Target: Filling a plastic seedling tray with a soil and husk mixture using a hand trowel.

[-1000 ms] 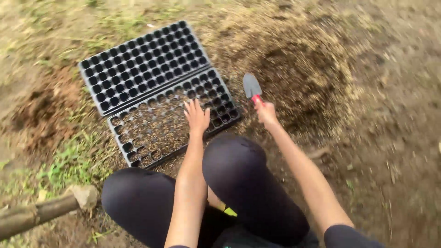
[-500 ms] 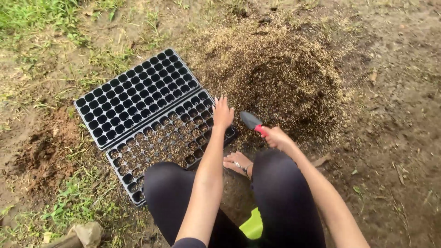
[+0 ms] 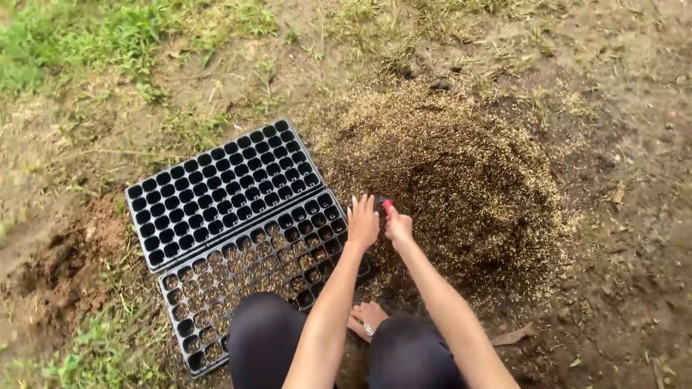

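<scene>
Spreading over the bare ground (image 3: 634,302) to the right is a wide mound of brown husky soil mix (image 3: 461,180), the biggest thing here. Left of it lie two black seedling trays: the far tray (image 3: 220,191) has empty cells, and the near tray (image 3: 252,281), touching it along one long edge, has many cells partly filled with the mix. Grass (image 3: 79,36) grows at the upper left. The person squats, dark-clad knees (image 3: 267,338) over the near tray's lower edge. The left hand (image 3: 362,222) lies flat and released, fingers spread, on the near tray's right end. Just beside it, the right hand (image 3: 398,227) is clenched around a red-handled trowel (image 3: 386,207), whose blade is sunk in the mound's edge.
</scene>
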